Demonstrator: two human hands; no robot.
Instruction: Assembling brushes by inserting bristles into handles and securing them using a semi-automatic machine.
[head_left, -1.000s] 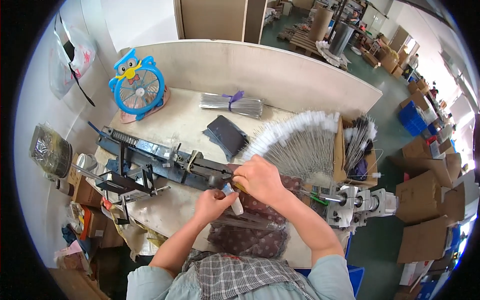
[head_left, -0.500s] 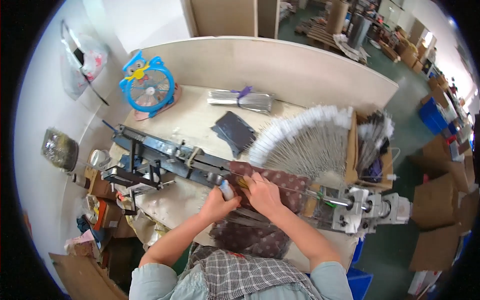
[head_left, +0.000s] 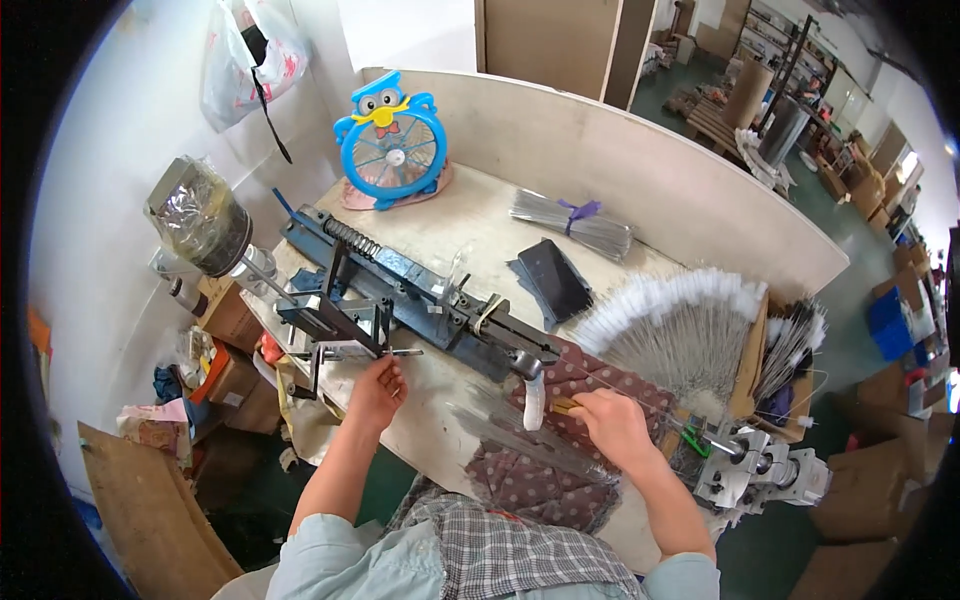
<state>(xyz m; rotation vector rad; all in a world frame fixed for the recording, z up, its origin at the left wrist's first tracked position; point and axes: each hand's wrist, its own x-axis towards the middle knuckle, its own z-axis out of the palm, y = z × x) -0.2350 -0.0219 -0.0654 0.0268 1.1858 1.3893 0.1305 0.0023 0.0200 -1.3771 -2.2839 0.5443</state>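
Right fingers [head_left: 590, 403] pinch a yellow piece [head_left: 565, 407], likely light, stiff, best gripped by its end; left fingers [head_left: 388, 370] half-curl by a rod [head_left: 408, 352], hold unclear.

Shiny metal rod [head_left: 409, 352], matt quilted cloth [head_left: 540, 488]

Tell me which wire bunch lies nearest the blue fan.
The silvery bundle with a purple tie, near the back partition. The white-tipped spread and the boxed bunch lie farther right, the loose wires nearer you.
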